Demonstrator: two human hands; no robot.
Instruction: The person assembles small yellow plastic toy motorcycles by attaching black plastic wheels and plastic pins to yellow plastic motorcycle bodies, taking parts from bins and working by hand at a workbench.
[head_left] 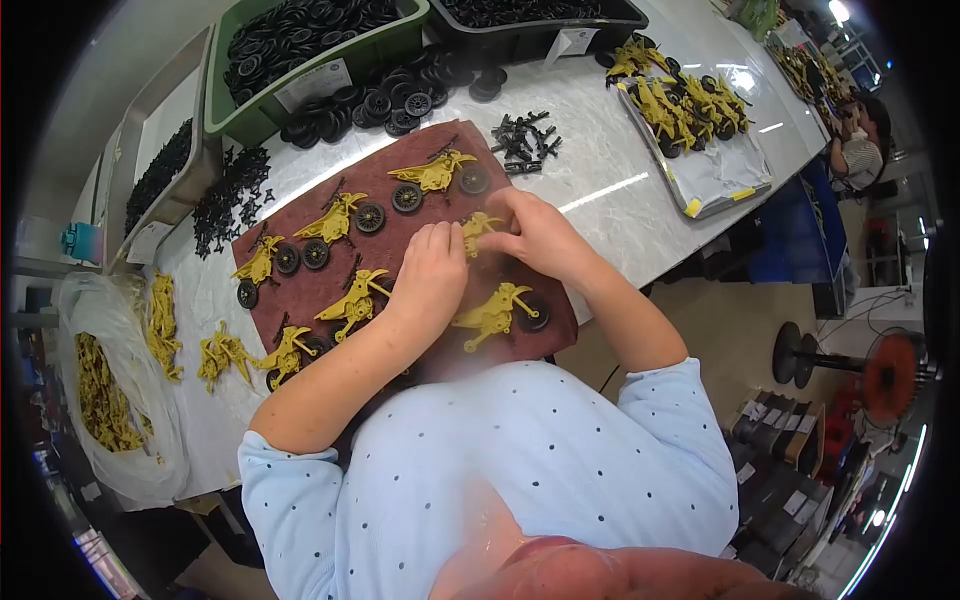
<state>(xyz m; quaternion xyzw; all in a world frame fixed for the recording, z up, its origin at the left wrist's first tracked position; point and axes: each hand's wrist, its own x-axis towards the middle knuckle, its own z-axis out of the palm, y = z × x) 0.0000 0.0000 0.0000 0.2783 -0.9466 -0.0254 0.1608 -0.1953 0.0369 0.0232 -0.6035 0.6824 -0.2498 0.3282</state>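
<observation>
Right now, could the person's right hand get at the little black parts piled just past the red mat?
Probably yes. The right hand sits at the mat's far edge, and the black parts lie on bare tabletop just beyond it, with nothing between. It is pinching a yellow bike, though.

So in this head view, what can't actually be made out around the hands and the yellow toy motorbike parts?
- Yellow motorbike body: mostly hidden between left hand and right hand; whether a wheel is on it can't be told.
- Both hands' grip: fingertips overlap.
- Small black parts: too small to identify.
- Green bin: far end cut off by the top edge.
</observation>
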